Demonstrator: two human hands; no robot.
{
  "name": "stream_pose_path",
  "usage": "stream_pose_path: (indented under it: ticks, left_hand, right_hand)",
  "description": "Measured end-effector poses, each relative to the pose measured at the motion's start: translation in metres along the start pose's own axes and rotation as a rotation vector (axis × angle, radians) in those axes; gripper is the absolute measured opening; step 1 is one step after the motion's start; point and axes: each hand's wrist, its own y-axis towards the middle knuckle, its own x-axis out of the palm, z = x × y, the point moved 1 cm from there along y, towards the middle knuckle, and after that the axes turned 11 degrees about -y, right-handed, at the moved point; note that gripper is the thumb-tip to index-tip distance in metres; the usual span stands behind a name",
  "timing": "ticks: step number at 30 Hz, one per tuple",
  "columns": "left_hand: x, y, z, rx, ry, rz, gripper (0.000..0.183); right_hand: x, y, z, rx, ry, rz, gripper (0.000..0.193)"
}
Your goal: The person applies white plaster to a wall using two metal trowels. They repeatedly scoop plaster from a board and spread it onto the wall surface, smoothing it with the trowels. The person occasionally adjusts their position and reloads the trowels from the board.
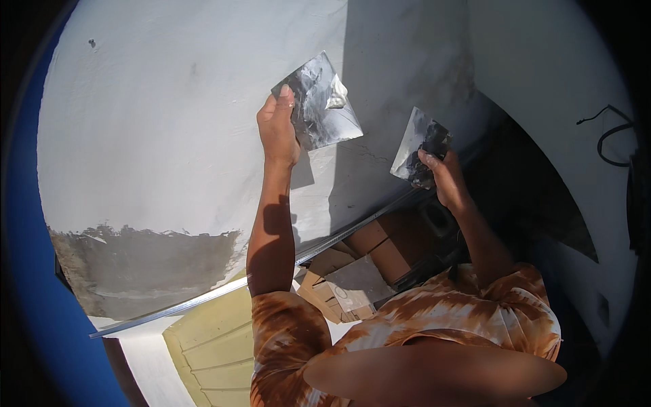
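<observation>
My left hand (278,132) grips a flat, square metal plate (308,119) at its edge, the thumb lying over its top face. White paste is smeared over the plate, with a thick blob of white putty (337,91) near its far right side. In my right hand (447,178) is a wide putty knife (409,144), its blade streaked with white and dark patches. My fingers close round its dark part; the handle's shape is partly hidden. Both tools are held apart, in front of a white plastered wall (156,136).
A bare grey patch (149,264) breaks the white coat at lower left. A thin metal strip (196,298) runs slantwise below the wall. Opened cardboard boxes (380,244) and a pale yellow ribbed panel (217,346) lie beneath. A black cable (600,146) hangs at the right.
</observation>
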Motion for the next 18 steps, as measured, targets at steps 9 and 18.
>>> stream_pose_path:
  ticks: [9,18]
  left_hand:
    - [0.051,-0.168,-0.066,0.562,0.178,-0.195,0.029]
    - [-0.023,-0.236,-0.080,0.017,-0.134,0.277,0.027]
  right_hand:
    - [0.030,-0.065,-0.034,0.227,0.704,-0.051,0.021]
    - [0.041,-0.120,-0.094,-0.376,-0.058,-0.168,0.032]
